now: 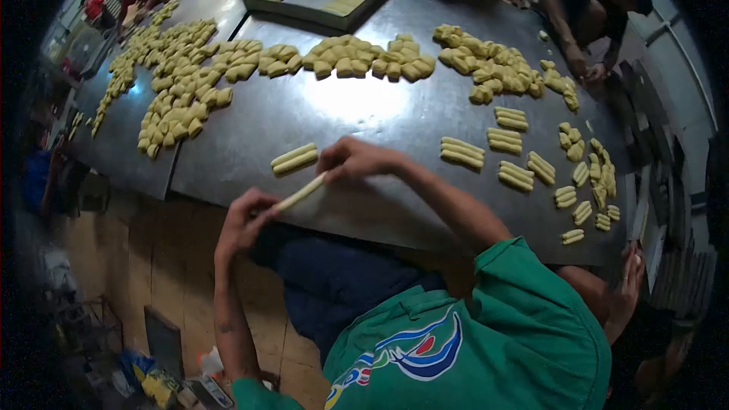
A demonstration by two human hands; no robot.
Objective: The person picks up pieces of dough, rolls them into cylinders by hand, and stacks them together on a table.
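Note:
A thin roll of pale yellow dough (301, 193) is stretched at a slant between my two hands, just above the table's near edge. My left hand (247, 218) is closed on its lower left end, and my right hand (355, 159) pinches the upper right end. Just beyond the roll lies a pair of dough rolls (295, 159) side by side on the metal table (235, 129). To the right of my right hand, grouped dough rolls (462, 152) rest in short rows.
Dough piles line the table's far middle (342, 57), left (182, 102) and right (493, 64). A metal tray (326, 17) with flat dough strips stands at the back. Other people work around the table, including a person (600, 15) at the far right.

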